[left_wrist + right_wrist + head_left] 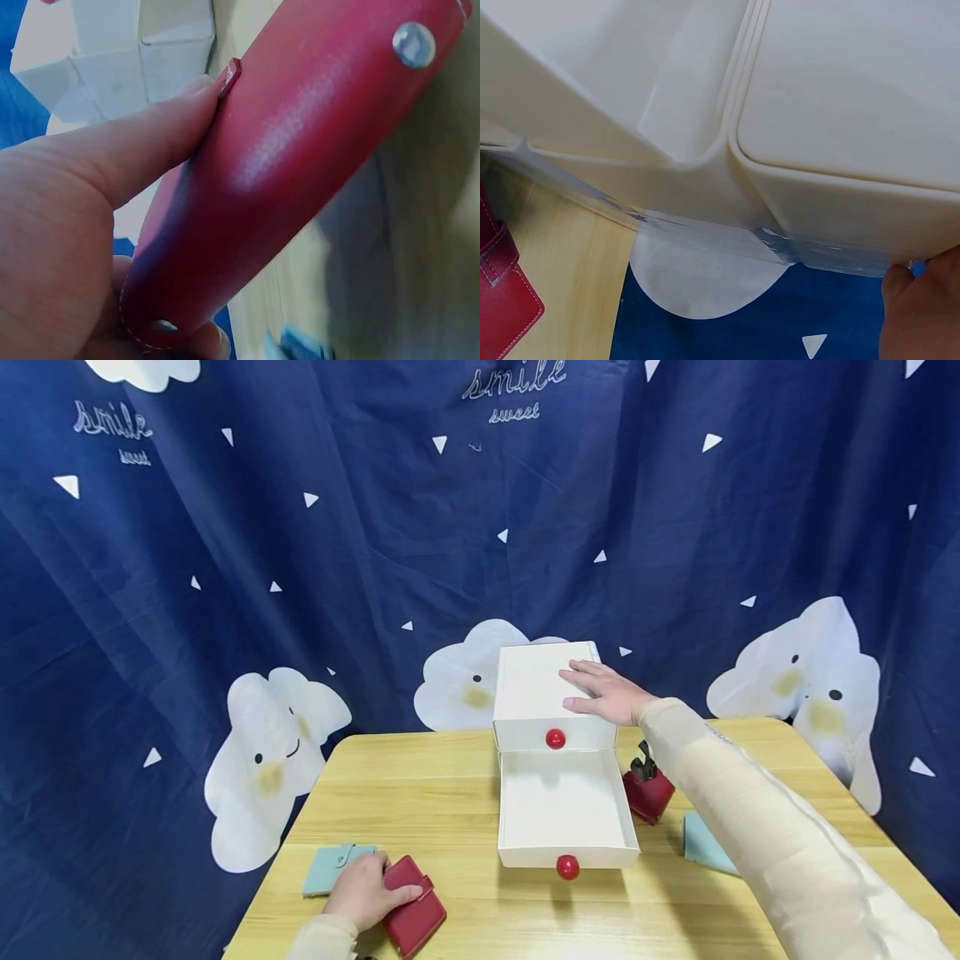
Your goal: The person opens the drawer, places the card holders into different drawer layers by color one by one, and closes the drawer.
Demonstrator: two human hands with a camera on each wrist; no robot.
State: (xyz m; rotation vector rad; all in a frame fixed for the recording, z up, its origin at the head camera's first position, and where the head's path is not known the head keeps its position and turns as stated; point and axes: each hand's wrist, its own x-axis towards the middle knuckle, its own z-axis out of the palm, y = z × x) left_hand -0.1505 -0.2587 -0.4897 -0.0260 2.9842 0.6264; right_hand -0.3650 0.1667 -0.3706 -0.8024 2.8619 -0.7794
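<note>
At the lower left, my left hand grips a red wallet with a small strap. In the left wrist view its thumb lies on one side of the red wallet, with fingertips showing below. My right hand rests with fingers spread on top of a white two-drawer box. The lower drawer is pulled out, and its white floor shows bare. The upper drawer, with a red knob, is closed. Another red knob is on the lower drawer's front.
A light blue wallet lies just left of my left hand. Right of the drawer is another red wallet with a black item behind it. A light blue piece is partly hidden by my right sleeve. Behind the table hangs a blue curtain.
</note>
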